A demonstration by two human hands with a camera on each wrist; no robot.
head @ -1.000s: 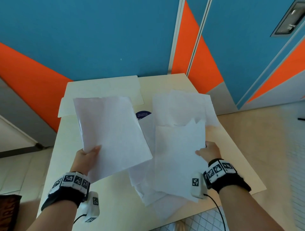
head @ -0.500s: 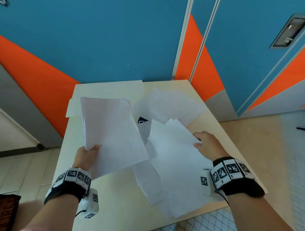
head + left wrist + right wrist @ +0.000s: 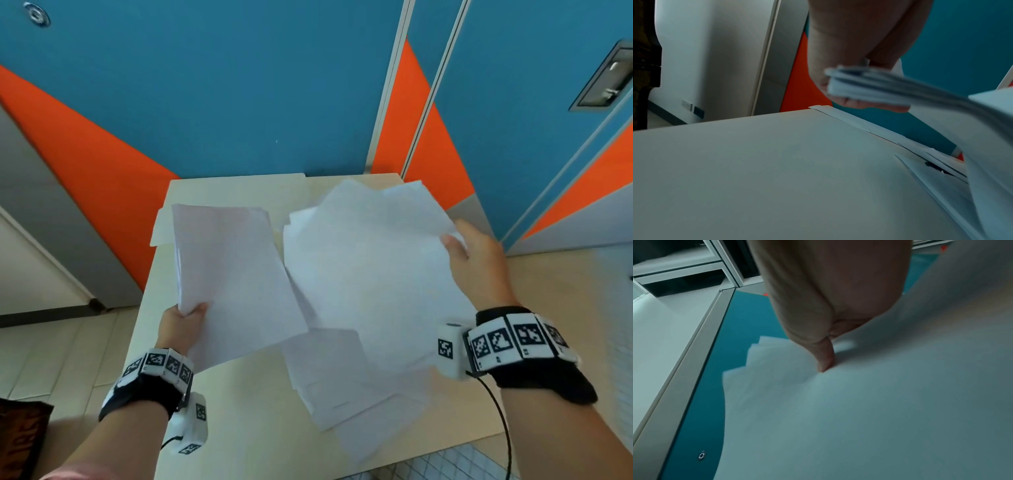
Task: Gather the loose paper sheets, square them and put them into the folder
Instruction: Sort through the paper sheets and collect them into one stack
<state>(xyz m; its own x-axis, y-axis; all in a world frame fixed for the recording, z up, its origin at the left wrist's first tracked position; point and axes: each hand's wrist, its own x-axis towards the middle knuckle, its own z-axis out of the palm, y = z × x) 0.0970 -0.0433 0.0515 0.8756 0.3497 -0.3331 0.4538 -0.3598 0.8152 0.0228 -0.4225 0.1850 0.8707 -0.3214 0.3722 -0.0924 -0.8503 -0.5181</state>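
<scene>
The table [image 3: 239, 411] fills the lower middle of the head view, light and pale, with a blue and orange wall [image 3: 222, 85] behind it at the top. At the far end of the table, in the upper middle, lies the cream folder [image 3: 219, 192], flat and partly hidden by paper.

A messy bunch of white sheets [image 3: 370, 267] is lifted in the right half of the picture. The right hand [image 3: 479, 267] holds its far right edge, thumb on top and fingers hidden under the paper. In the right wrist view the thumb [image 3: 825, 356] presses down on the fanned edges. Half a second ago this hand was lower and closer in, on sheets that still lay on the table; now the bunch is raised and tipped up, and the dark spot on the table is covered.

A neater stack of sheets [image 3: 233, 281] stands in the left middle. The left hand [image 3: 183, 329] pinches its near bottom corner, thumb on top and fingers curled under. The left wrist view shows the stack's edge [image 3: 869, 86] squeezed in that hand. The stack is in about the same spot as before.

A few loose sheets [image 3: 342, 387] still lie on the table in the lower middle, under the raised bunch.
</scene>
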